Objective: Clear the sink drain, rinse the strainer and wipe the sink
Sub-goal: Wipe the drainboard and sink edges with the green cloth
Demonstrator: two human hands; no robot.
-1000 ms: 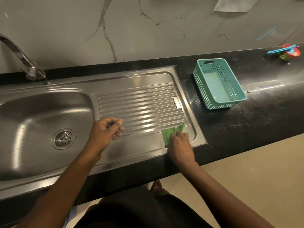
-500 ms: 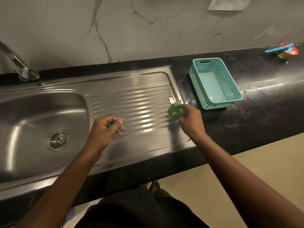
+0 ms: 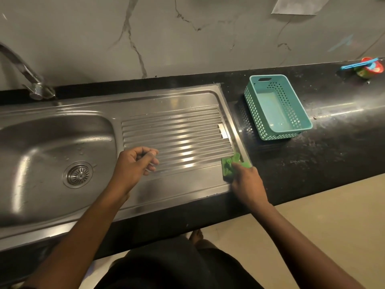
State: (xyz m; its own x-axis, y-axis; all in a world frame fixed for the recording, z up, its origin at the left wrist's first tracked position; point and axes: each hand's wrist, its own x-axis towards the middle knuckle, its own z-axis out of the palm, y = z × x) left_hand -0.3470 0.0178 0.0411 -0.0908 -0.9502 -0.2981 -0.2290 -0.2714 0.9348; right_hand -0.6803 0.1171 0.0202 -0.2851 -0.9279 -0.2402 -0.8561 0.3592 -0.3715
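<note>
A steel sink [image 3: 41, 142] fills the left, with its round strainer [image 3: 78, 175] seated in the drain. Its ribbed drainboard [image 3: 177, 132] stretches to the right. My right hand [image 3: 248, 184] presses a crumpled green cloth [image 3: 230, 166] onto the drainboard's near right corner, by the rim. My left hand [image 3: 135, 167] hovers over the drainboard's left part, fingers loosely curled with nothing in them.
A curved tap [image 3: 25, 74] stands at the back left. A teal perforated basket [image 3: 277, 107] sits on the black counter [image 3: 333, 142] just right of the drainboard. A small red and green item with a blue stick [image 3: 368, 67] lies at the far right.
My right hand swept the green cloth from the near right corner up toward the basket, then back down to that corner. My left hand stayed where it was.
</note>
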